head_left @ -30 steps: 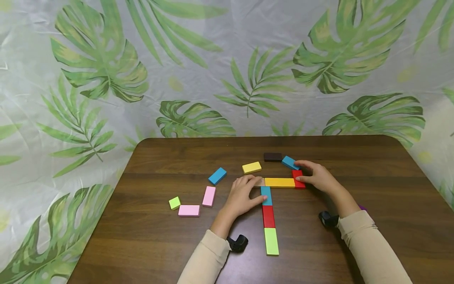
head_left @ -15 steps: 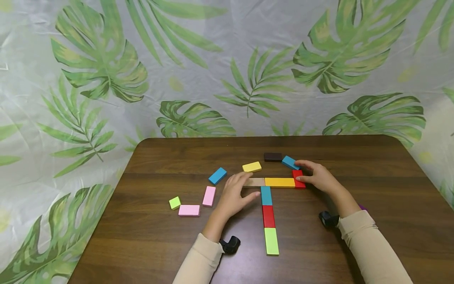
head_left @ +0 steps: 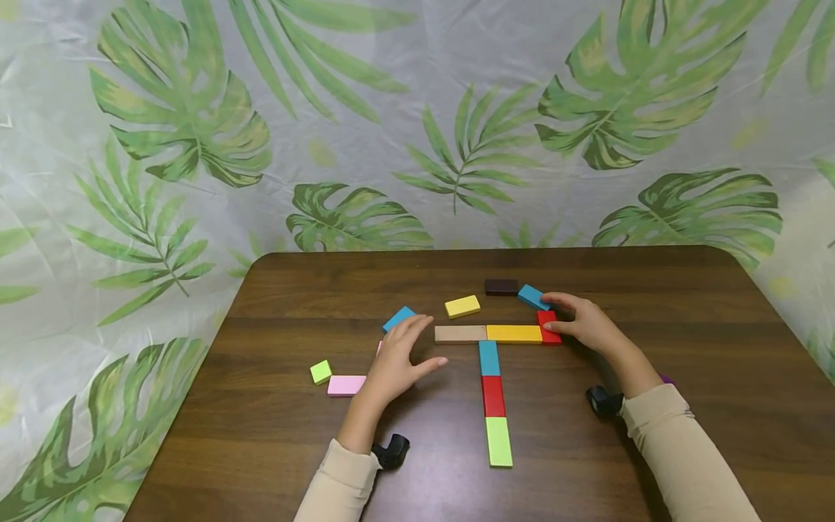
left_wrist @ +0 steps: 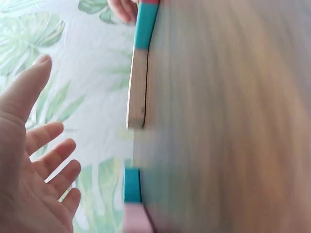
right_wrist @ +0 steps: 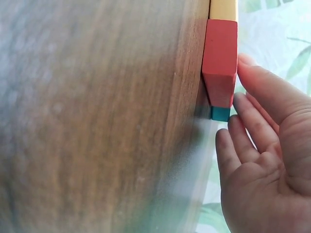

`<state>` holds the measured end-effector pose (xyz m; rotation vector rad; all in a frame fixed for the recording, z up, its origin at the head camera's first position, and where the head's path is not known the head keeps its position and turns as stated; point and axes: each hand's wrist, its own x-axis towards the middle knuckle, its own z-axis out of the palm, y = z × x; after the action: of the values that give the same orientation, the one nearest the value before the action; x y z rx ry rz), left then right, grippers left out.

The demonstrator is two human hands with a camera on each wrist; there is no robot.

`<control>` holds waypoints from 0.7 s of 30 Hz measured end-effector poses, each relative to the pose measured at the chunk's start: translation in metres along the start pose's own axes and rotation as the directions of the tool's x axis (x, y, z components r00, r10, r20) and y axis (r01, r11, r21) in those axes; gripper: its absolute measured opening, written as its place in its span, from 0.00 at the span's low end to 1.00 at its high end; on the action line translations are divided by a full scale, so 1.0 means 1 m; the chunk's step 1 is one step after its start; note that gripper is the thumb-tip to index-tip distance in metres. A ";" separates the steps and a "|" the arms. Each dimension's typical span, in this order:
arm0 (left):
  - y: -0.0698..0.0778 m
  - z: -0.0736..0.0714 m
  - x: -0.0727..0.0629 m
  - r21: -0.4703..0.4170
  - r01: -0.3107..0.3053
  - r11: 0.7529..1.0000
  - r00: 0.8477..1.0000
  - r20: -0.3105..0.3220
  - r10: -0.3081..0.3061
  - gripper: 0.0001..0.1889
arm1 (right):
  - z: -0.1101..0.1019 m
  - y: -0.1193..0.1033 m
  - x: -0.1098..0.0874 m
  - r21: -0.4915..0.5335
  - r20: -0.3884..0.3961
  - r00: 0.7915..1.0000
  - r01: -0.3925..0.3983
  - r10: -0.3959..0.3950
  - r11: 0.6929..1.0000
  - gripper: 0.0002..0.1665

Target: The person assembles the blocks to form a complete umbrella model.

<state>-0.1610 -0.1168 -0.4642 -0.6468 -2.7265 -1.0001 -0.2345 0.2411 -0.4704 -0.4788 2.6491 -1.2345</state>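
Note:
My left hand (head_left: 391, 362) is held with fingers spread and nothing in it, left of the plain wooden block (head_left: 460, 334) and overlapping a pink block and part of a blue block (head_left: 399, 319). My right hand (head_left: 590, 326) is at the right end of the row, its thumb resting on the upright red block (head_left: 553, 336). The fingers of that hand reach beside another blue block (head_left: 531, 296). The wooden block lies end to end with an orange-yellow block (head_left: 514, 334), which meets the red one. In the left wrist view, the wooden block (left_wrist: 137, 90) stands apart from the left hand.
Below the row runs a column: a teal block (head_left: 488, 358), a red block (head_left: 493, 396) and a lime block (head_left: 499, 442). Behind lie a yellow block (head_left: 462, 307) and a dark block (head_left: 501, 288). A pink block (head_left: 346, 386) and a small green block (head_left: 320, 372) lie left on the table (head_left: 228, 449).
My left hand has come off the wooden and teal blocks and moved left, leaving the wooden block in full view. The right hand has stayed in place.

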 end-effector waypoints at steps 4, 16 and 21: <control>-0.011 -0.011 -0.006 0.024 0.023 0.999 1.000 0.005 -0.023 0.38 | 0.000 0.000 0.000 0.002 -0.003 1.000 0.002 -0.002 1.000 0.31; -0.037 -0.039 -0.025 -0.064 0.169 0.983 0.980 0.113 -0.161 0.42 | -0.001 -0.001 0.001 0.009 0.002 1.000 -0.001 0.001 1.000 0.32; -0.043 -0.043 -0.029 -0.102 0.196 0.975 0.971 0.162 -0.178 0.44 | -0.001 -0.001 0.000 0.011 0.007 1.000 -0.009 0.009 1.000 0.32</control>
<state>-0.1543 -0.1834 -0.4647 -0.5090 -2.9247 -1.2079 -0.2342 0.2409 -0.4692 -0.4683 2.6342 -1.2427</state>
